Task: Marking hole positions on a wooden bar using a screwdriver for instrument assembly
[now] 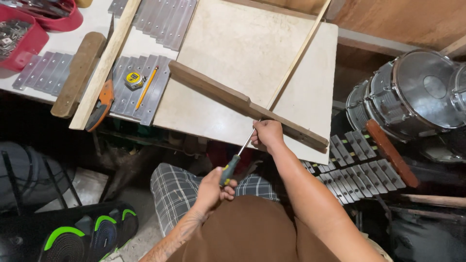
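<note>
My left hand grips the dark, green-banded handle of a screwdriver whose shaft runs up to the near side of a long dark wooden bar. That bar lies slantwise across a pale board. My right hand rests against the bar's near edge, its fingers pinched around the screwdriver's tip. A thin pale wooden strip crosses the board and meets the bar just above my right hand.
Rows of metal bars, a yellow tape measure, a pencil, an orange-handled tool and wooden pieces lie at left. Red bins sit far left. Drums and a metal-bar instrument stand at right.
</note>
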